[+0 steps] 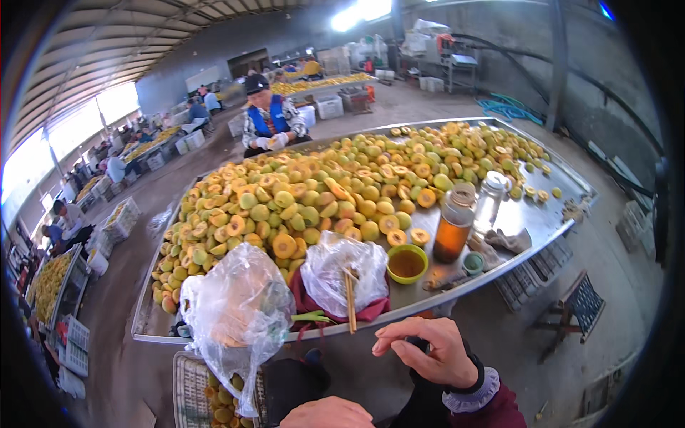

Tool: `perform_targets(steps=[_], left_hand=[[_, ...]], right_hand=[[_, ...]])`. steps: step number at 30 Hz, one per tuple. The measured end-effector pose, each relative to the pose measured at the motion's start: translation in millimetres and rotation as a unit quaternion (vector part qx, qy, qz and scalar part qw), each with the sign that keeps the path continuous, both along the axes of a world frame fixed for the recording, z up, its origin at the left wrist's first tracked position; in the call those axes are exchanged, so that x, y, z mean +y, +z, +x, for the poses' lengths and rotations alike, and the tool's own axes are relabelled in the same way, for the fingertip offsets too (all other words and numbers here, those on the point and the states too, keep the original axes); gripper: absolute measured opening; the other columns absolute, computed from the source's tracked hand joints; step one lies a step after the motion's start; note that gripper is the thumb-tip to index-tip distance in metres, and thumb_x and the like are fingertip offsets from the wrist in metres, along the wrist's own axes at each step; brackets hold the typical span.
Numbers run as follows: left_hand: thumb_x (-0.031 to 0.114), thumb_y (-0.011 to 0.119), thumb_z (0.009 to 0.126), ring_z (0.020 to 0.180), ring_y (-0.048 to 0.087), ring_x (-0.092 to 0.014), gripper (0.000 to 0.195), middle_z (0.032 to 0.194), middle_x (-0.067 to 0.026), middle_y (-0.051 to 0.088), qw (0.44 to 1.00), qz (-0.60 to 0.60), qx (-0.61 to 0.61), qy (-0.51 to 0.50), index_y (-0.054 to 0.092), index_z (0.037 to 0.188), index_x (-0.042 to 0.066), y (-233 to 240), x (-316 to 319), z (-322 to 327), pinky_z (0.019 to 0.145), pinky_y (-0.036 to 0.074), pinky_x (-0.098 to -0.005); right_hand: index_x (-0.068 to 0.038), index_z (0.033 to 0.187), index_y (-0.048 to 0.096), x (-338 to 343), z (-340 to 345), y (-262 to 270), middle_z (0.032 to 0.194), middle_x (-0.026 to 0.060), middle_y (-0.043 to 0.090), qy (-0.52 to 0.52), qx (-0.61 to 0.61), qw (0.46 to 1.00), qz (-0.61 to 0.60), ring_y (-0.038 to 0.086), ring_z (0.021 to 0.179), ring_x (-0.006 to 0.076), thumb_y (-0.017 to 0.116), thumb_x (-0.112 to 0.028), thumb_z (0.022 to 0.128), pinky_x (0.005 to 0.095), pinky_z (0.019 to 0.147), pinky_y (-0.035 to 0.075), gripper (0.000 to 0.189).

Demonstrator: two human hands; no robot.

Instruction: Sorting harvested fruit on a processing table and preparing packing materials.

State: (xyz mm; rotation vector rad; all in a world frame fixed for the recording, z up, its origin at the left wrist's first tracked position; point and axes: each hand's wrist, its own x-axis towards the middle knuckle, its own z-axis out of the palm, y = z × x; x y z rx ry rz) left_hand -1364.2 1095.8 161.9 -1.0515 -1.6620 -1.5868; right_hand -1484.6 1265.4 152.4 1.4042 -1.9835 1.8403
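My right hand [428, 348] hovers just off the table's near edge with bent fingers and nothing visible in it. At the bottom rim, only the back of my left hand [327, 413] shows; its fingers are hidden. Halved yellow-green stone fruits [299, 198] lie heaped on a metal table [455, 297]. Along its near side are a clear plastic bag [235, 305], another plastic bag [342, 267] on dark red cloth [374, 310], and a pair of wooden chopsticks [350, 302]. Right of these stand a green bowl of brown liquid [406, 264] and a bottle of amber liquid [452, 227].
A clear bottle [489, 203], a small green cup [473, 262] and a rag [508, 241] are on the right. A plastic crate [184, 385] of fruit stands below. A folding stool [580, 305] is at right. A co-worker [270, 120] sits across the table.
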Motion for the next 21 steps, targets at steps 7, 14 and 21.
perform_targets(steps=[7, 14, 21], left_hand=[[0.01, 0.061, 0.087, 0.069, 0.066, -0.027, 0.01, 0.083, -0.0158, 0.065, 0.983, -0.026, 0.175, -0.049, 0.058, 0.085, 0.001, 19, -38, -24, 0.066, 0.054, -0.0407], [0.008, 0.054, 0.089, 0.077, 0.066, -0.029, 0.012, 0.089, -0.017, 0.065, 0.963, -0.052, 0.256, -0.07, 0.063, 0.084, 0.001, 30, -70, -49, 0.071, 0.054, -0.0406], [0.009, 0.054, 0.09, 0.08, 0.065, -0.028, 0.014, 0.091, -0.0152, 0.065, 0.955, -0.071, 0.283, -0.045, 0.064, 0.081, 0.004, 21, -102, -70, 0.073, 0.054, -0.0397]], right_hand=[[0.001, 0.101, 0.062, -37, -16, 6, 0.084, 0.0096, 0.07, 0.051, 0.003, 0.998, 0.032, 0.069, 0.078, 0.0207, 0.056, 0.0, 0.087, 0.0294, 0.073, 0.054, 0.015], [0.002, 0.1, 0.062, -62, -28, 1, 0.081, 0.0079, 0.068, 0.071, -0.046, 0.996, 0.009, 0.061, 0.065, 0.0093, 0.055, -0.001, 0.091, 0.0209, 0.058, 0.049, 0.012], [0.004, 0.101, 0.061, -86, -49, -21, 0.083, 0.0114, 0.068, 0.093, -0.091, 0.991, -0.024, 0.06, 0.06, 0.0108, 0.053, 0.002, 0.091, 0.0212, 0.055, 0.048, 0.013]])
